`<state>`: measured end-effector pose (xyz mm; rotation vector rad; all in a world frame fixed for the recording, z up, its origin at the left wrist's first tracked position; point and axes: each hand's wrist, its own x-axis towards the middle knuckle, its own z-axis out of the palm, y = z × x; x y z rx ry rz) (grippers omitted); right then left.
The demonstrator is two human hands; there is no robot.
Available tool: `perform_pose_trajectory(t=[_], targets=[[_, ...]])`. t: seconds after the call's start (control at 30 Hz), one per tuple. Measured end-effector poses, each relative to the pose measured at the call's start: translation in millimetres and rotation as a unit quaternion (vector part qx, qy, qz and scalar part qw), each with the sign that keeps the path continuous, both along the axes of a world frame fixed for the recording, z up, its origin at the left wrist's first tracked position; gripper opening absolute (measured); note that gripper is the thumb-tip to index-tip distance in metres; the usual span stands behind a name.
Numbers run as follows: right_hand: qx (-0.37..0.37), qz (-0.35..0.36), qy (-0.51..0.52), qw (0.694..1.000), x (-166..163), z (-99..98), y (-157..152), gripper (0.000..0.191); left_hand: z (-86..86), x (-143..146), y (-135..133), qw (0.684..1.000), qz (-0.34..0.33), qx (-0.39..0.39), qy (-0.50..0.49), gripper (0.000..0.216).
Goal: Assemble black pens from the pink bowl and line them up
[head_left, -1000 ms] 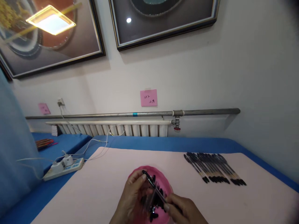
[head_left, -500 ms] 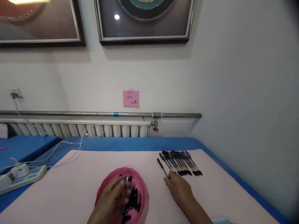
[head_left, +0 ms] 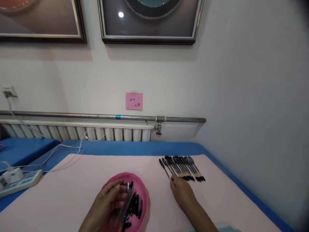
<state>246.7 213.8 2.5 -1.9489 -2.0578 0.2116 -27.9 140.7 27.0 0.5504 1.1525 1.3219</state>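
Observation:
My right hand [head_left: 181, 189] is closed on the lower end of a black-capped pen [head_left: 164, 169], which lies slanted on the pink cloth. This pen is at the left end of a row of similar pens [head_left: 182, 166], lying side by side. Over the pink bowl [head_left: 144, 190], my left hand [head_left: 108, 201] has its fingers curled. Blurred clear plastic tubes [head_left: 125, 206] run beneath its fingers and appear to be in its grip. Inside the bowl lie several black pen caps [head_left: 137, 206] and other small parts, partly hidden by the hand.
A pink cloth [head_left: 79, 193] covers most of the blue table [head_left: 135, 148]. To the left, a white power strip [head_left: 21, 183] has plugs in it, with a white cable [head_left: 72, 161] trailing across the cloth. A radiator [head_left: 118, 133] and pipe line the wall behind.
My right hand has set the pen down nearer the left end of the row. My left hand stays over the bowl, with the clear tubes showing more plainly. The view has shifted slightly.

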Motion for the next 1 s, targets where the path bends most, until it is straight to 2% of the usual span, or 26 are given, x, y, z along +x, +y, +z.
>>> perform_pose_trajectory(t=[0.2,0.4,0.47,0.57,0.7,0.83,0.9,1.0], targets=[[0.005,-0.037,-0.014,0.999,1.1,-0.7,5.2,0.015,-0.7,-5.4,2.3,1.000,-0.003,0.003,0.010,0.028],[0.000,-0.020,-0.010,1.000,-4.2,13.8,-5.4,0.012,18.6,-25.1,-1.0,0.994,0.061,0.037,0.084,0.022],[0.000,-0.001,-0.004,1.000,-10.7,18.5,-13.9,0.014,23.6,-30.5,-2.2,0.989,0.066,0.045,0.128,0.022],[-0.011,0.063,0.012,0.998,-26.6,19.5,-29.5,0.016,24.3,-33.9,-3.1,0.971,0.045,0.050,0.229,0.018],[-0.036,0.148,0.019,0.988,-46.8,11.3,-41.5,0.018,18.0,-32.4,-3.3,0.914,-0.015,0.051,0.402,0.011],[-0.049,0.165,0.016,0.985,-50.4,6.6,-39.9,0.020,15.8,-26.3,-2.6,0.821,-0.038,0.040,0.569,0.015],[-0.052,0.168,0.016,0.984,-48.9,7.6,-38.9,0.021,15.4,-19.4,-2.7,0.782,-0.057,0.033,0.620,0.017],[-0.058,0.169,0.016,0.984,-48.0,10.5,-39.4,0.021,12.2,-6.5,-3.8,0.749,-0.102,0.030,0.654,0.015]])
